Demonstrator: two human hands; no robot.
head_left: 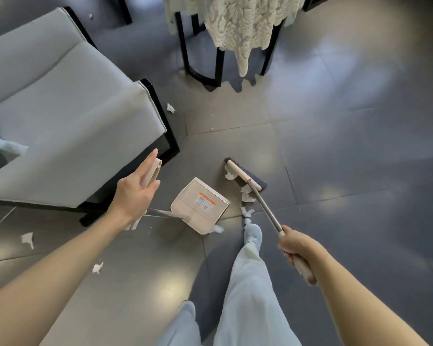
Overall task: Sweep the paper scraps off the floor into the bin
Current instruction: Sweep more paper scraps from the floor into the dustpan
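At 3 o'clock from the dustpan [200,206] lie scraps [246,194]; right hand [298,248] grips broom [244,174], left hand [133,196] holds dustpan.

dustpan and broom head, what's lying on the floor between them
Head view: white paper scraps lie against the broom head and trail toward the shoe; between them and the dustpan the grey floor is bare.
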